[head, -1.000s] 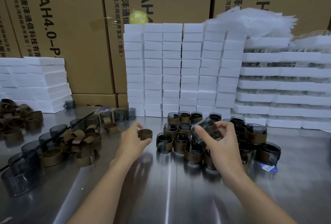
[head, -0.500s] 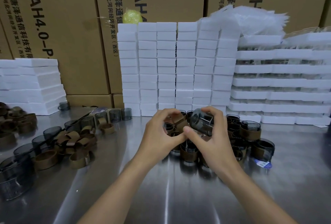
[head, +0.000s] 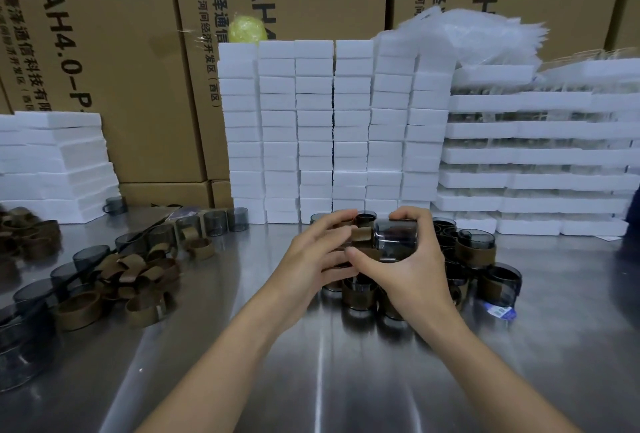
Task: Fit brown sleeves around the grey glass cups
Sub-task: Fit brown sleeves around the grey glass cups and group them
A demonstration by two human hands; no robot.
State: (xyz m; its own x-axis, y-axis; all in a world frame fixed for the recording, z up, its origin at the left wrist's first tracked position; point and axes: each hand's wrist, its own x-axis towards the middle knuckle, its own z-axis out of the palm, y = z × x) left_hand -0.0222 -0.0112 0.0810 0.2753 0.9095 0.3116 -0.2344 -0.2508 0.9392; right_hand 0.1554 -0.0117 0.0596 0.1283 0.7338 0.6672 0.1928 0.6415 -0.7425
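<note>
My right hand (head: pixel 412 270) grips a grey glass cup (head: pixel 396 237) held on its side above the table. My left hand (head: pixel 317 252) holds a brown sleeve (head: pixel 361 235) against the cup's left end, where the sleeve partly covers the glass. Directly under my hands stands a cluster of sleeved cups (head: pixel 474 252), partly hidden by them. A heap of loose brown sleeves (head: pixel 138 276) lies at the left, with bare grey cups (head: pixel 214 223) around and behind it.
Stacks of white foam blocks (head: pixel 332 127) wall off the back of the steel table (head: pixel 329 363), with cardboard boxes (head: pixel 104 51) behind. More foam (head: pixel 52 162) sits at the far left. A blue-white label (head: pixel 498 311) lies right of the cluster.
My left hand brought the brown sleeve from the left over to the cup. The cup went from tilted to lying sideways, and the sleeve now meets its end.
</note>
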